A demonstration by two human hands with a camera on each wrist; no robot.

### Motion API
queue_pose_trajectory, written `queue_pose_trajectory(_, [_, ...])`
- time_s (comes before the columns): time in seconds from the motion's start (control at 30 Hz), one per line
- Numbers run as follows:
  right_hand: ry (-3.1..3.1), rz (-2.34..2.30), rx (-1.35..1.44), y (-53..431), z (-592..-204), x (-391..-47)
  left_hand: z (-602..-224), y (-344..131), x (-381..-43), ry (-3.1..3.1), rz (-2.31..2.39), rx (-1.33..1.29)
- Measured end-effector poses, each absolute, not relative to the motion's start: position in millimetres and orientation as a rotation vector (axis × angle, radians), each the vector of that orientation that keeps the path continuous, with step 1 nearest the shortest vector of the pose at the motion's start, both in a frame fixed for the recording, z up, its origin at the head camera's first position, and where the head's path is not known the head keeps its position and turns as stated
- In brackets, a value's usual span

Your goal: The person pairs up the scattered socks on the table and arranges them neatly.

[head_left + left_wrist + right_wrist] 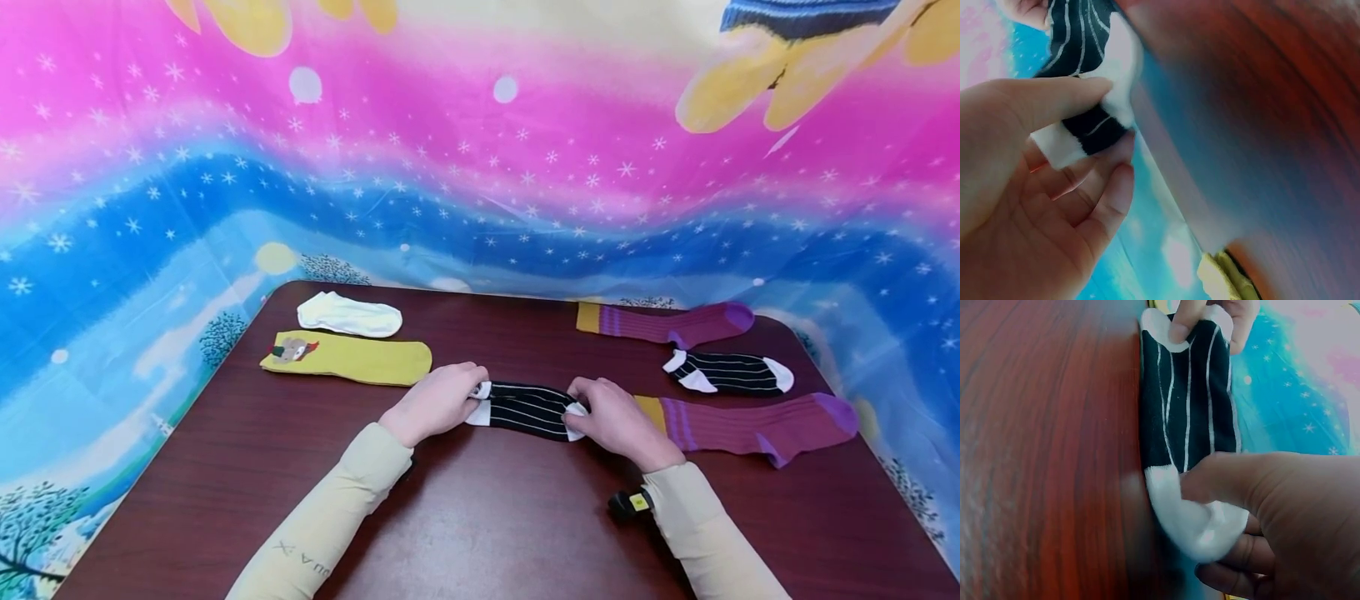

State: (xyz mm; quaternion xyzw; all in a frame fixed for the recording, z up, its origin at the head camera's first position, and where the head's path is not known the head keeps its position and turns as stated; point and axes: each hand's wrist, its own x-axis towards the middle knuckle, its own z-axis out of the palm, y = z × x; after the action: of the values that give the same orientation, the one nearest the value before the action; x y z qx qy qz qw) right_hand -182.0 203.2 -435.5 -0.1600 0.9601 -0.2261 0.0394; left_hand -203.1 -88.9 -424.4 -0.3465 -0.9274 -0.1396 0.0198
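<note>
Over the middle of the dark wooden table [480,533], here is the striped sock [528,410], black with thin white lines, stretched crosswise between 2 hands! The left hand [437,403] has its end by the white heel and cuff, thumb on top, fingers underneath; the right hand [624,423] pinches the white toe, thumb above and fingers below. The hands stand apart, a sock's length between them, both clamped on the same sock; whether its underside touches the wood, I cannot tell. Out on the left, a yellow sock [367,362] with an animal patch lies flat, its toe just beside the left hand, and a white sock [351,317] sits beyond it. Over on the right, 3 more: the near purple sock [750,427], its mustard cuff right behind the right hand, then a second striped sock [738,372], then the far purple sock [667,323]. Behind it all, a bright backdrop [450,167] scattered with snowflakes!
</note>
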Motion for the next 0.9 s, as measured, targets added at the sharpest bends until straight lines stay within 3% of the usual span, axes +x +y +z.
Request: queue_pose_trajectory(0.9, [2.816,-1.026,-0.72,194,-432,-185,-415,-127,-218,-2.894,-0.717,-0.882])
